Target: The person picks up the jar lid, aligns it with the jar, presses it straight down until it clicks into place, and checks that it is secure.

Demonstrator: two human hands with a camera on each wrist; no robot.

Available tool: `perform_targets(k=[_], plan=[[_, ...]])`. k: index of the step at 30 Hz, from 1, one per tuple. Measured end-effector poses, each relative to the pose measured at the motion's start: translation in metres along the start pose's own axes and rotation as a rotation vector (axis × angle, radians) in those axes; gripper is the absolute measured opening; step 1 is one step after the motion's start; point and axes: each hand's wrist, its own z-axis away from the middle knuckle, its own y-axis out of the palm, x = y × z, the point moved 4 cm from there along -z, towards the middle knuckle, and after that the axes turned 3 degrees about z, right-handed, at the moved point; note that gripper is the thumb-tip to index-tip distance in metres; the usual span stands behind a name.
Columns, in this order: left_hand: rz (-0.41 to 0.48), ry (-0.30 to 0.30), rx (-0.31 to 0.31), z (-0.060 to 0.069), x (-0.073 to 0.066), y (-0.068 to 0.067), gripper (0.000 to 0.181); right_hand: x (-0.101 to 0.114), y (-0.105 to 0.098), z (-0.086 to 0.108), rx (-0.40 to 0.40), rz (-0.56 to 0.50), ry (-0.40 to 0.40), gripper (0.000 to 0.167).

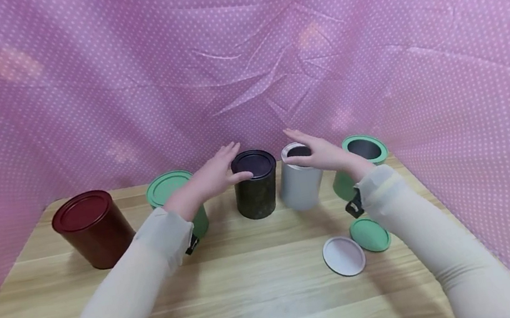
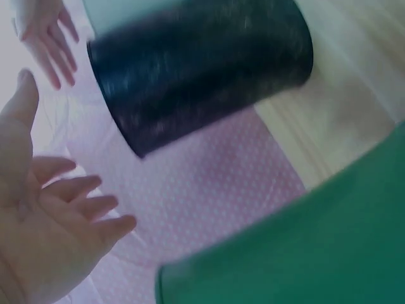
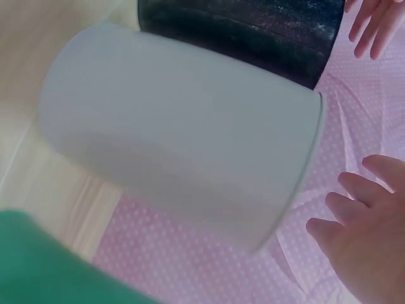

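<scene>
A black lidded can (image 1: 257, 198) stands upright in the middle of the row. My left hand (image 1: 217, 175) hovers at its upper left, fingers extended, holding nothing; the left wrist view shows a gap between the palm and the black can (image 2: 209, 69). Beside it stands a white can (image 1: 300, 188) with its top open. In the head view my right hand (image 1: 322, 154) overlaps its rim from the right. The right wrist view shows the fingers loosely extended near the rim of the white can (image 3: 183, 126), with no grip on it.
A dark red lidded can (image 1: 101, 235) and a green lidded can (image 1: 201, 221) stand to the left. On the right is an uncovered green can (image 1: 343, 186). A white lid (image 1: 344, 256) and a green lid (image 1: 370, 235) lie on the wooden table (image 1: 247, 295). Pink dotted cloth (image 1: 238, 60) surrounds it.
</scene>
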Motion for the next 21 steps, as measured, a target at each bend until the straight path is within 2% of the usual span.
perform_targets(k=[7, 14, 18, 21], plan=[[-0.054, 0.088, -0.069, 0.011, -0.025, 0.017, 0.083, -0.004, -0.007, 0.043, -0.046, 0.015, -0.071, 0.081], [-0.189, 0.233, -0.108, 0.024, -0.054, 0.044, 0.084, -0.012, -0.001, 0.088, -0.145, 0.084, -0.189, 0.081], [-0.187, 0.308, -0.125, 0.030, -0.066, 0.062, 0.083, -0.019, 0.009, 0.109, -0.160, 0.091, -0.228, 0.082], [-0.175, 0.346, -0.133, 0.033, -0.072, 0.077, 0.083, -0.027, 0.017, 0.120, -0.140, 0.077, -0.220, 0.083]])
